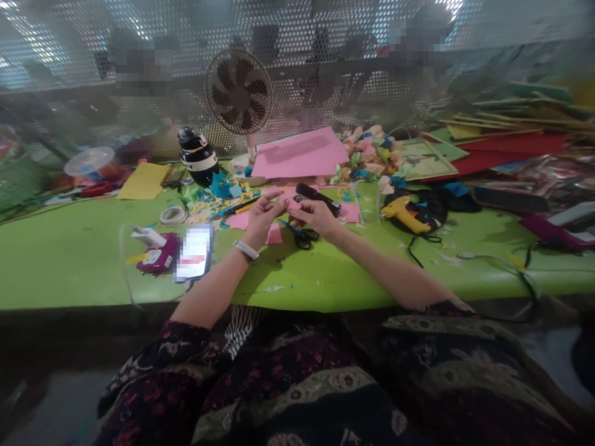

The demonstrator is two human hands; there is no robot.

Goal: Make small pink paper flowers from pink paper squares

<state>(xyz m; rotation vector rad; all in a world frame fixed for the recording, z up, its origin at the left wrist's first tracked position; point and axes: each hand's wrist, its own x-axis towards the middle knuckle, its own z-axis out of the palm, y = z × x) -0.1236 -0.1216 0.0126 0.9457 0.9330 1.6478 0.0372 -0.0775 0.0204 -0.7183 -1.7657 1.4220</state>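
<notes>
Both hands meet over the middle of the green table. Between their fingertips is a small pink piece of paper, partly covered by the fingers. My left hand pinches its left side, and a white band circles that wrist. From the right, my right hand grips the same piece with thumb and fingers. Dark-handled scissors lie just below the hands. Behind the right hand rests a black elongated object whose kind I cannot make out. Pink paper sheets lie under and around the hands.
A yellow glue gun lies on a black round plate to the right, its cable trailing forward. At left are a lit phone, a purple pouch and a tape roll. A fan, a black bottle and paper scraps stand behind.
</notes>
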